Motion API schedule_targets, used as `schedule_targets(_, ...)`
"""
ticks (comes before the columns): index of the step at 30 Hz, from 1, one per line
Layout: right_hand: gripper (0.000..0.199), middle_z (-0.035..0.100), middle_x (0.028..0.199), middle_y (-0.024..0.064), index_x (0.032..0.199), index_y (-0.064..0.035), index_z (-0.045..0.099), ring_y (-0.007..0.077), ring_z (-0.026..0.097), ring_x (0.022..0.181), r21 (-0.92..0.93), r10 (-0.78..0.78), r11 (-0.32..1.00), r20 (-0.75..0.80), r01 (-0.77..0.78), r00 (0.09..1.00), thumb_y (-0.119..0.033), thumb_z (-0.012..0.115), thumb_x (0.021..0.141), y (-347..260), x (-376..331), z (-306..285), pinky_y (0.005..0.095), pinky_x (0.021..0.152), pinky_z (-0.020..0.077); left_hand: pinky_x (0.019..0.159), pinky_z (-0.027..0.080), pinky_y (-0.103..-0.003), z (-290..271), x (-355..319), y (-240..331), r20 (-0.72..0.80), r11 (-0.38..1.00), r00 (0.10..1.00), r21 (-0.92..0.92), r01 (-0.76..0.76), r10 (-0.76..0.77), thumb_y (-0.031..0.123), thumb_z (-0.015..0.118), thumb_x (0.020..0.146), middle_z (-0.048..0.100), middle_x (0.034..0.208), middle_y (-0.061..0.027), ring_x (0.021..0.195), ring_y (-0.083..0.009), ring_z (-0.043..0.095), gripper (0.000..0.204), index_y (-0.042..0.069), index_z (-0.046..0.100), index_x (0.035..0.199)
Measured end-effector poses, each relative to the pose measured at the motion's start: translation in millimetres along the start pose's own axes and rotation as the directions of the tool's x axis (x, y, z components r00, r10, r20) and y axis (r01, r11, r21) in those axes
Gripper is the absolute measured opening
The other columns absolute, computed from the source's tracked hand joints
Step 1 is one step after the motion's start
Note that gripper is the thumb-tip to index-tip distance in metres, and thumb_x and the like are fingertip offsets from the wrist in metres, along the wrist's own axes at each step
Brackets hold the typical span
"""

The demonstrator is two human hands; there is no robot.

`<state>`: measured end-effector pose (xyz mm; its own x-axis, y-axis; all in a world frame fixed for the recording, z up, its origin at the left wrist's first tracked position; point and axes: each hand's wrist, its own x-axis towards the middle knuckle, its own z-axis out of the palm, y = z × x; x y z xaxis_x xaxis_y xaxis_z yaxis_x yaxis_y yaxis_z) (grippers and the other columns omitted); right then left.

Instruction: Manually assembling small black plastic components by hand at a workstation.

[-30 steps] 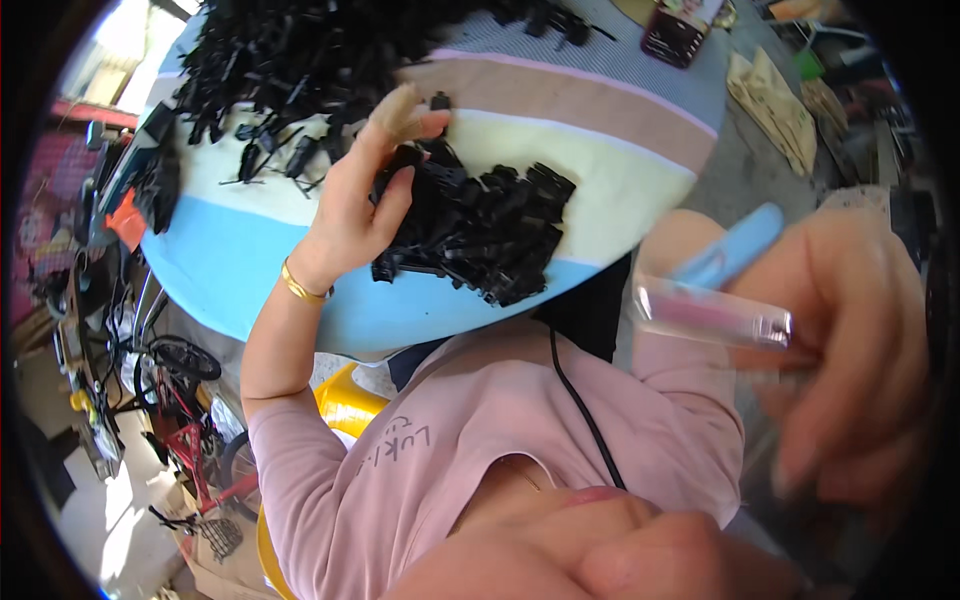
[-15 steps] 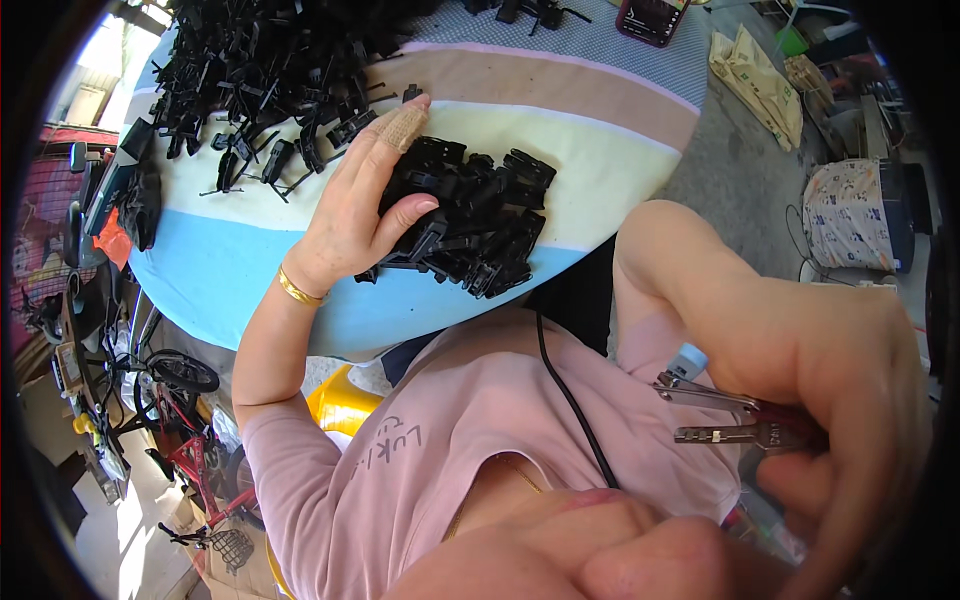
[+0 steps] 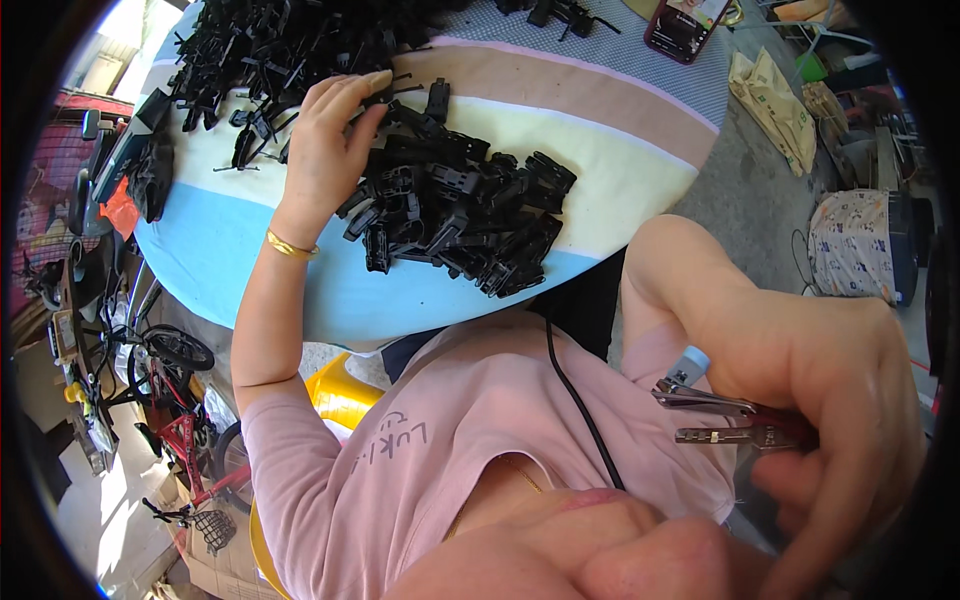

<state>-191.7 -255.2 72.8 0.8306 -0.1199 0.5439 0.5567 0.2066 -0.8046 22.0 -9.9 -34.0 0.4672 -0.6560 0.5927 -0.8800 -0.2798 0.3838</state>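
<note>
My left hand (image 3: 325, 140), with a gold bracelet (image 3: 290, 245) at the wrist, lies flat on the left edge of a heap of small black plastic parts (image 3: 470, 215); its fingertips reach the parts at the heap's top. The heap sits on a round table under a striped cloth (image 3: 620, 130). My right hand (image 3: 830, 400) is very near the camera at the lower right, closed around red-handled metal pliers (image 3: 715, 415) whose jaws point left, over my pink shirt.
A larger spread of black parts (image 3: 270, 50) covers the table's far left. A phone (image 3: 685, 22) lies at the far edge. A yellow stool (image 3: 335, 390) and a red bicycle (image 3: 180, 420) stand left below the table. A black cable (image 3: 575, 400) crosses my shirt.
My right hand has dropped from mid-right to the lower right, and the pliers in it now show sharply. My left hand has slid up along the left side of the heap.
</note>
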Motion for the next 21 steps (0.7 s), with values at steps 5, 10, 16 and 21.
schedule_targets(5, 0.017, 0.048, 0.063, -0.0002, 0.095, -0.0103, 0.062, 0.0042, 0.039, 0.043, 0.019, 0.03, 0.999, -0.019, -0.03, 0.999, -0.021, 0.05, 0.09, 10.4, -3.4, 5.1, 0.0182, 0.039, 0.0299, 0.084, 0.042, -0.035, 1.8, -1.1, 0.9, 0.017, 0.961, 1.0, 0.275, 0.017, -0.023, 0.009, 0.07, 0.068, 0.055, 0.104, -0.0081, 0.1, -0.0293, 0.046, 0.034, 0.009, 0.062, 0.102)
schedule_targets(10, 0.017, 0.048, 0.063, -0.0007, 0.095, -0.0095, 0.061, 0.004, 0.039, 0.042, 0.04, 0.06, 0.997, -0.017, -0.059, 0.998, -0.021, 0.05, 0.089, 19.7, 5.8, 14.9, 0.0177, 0.038, 0.0299, 0.086, 0.041, -0.037, -0.4, -5.5, -2.5, 0.048, 0.954, 0.995, 0.293, 0.068, -0.085, 0.009, 0.072, 0.065, 0.053, 0.107, -0.0089, 0.103, -0.0313, 0.044, 0.035, 0.009, 0.062, 0.098)
schedule_targets(16, 0.017, 0.048, 0.062, -0.0013, 0.094, -0.0086, 0.061, 0.0037, 0.038, 0.041, 0.059, 0.074, 0.995, 0.055, -0.078, 0.996, -0.02, 0.05, 0.089, 46.7, 44.8, 41.6, 0.017, 0.037, 0.0298, 0.087, 0.042, -0.038, 3.3, 3.3, 1.8, -0.076, 0.973, 0.996, 0.229, -0.02, 0.038, 0.005, 0.065, 0.068, 0.054, 0.107, -0.0115, 0.105, -0.0313, 0.047, 0.025, 0.003, 0.06, 0.093)
schedule_targets(21, 0.021, 0.05, 0.063, -0.0026, 0.103, -0.006, 0.06, 0.0004, 0.037, 0.044, -0.337, 0.185, 0.924, -0.024, -0.182, 0.982, -0.018, 0.059, 0.085, 106.0, 80.8, 24.1, 0.0158, 0.039, 0.0293, 0.07, 0.048, -0.03, -11.2, 0.1, 16.1, -0.24, 0.994, 0.964, -0.017, 0.11, -0.11, 0.003, 0.06, 0.075, 0.057, 0.097, -0.0121, 0.08, -0.0262, 0.058, 0.02, 0.001, 0.059, 0.095)
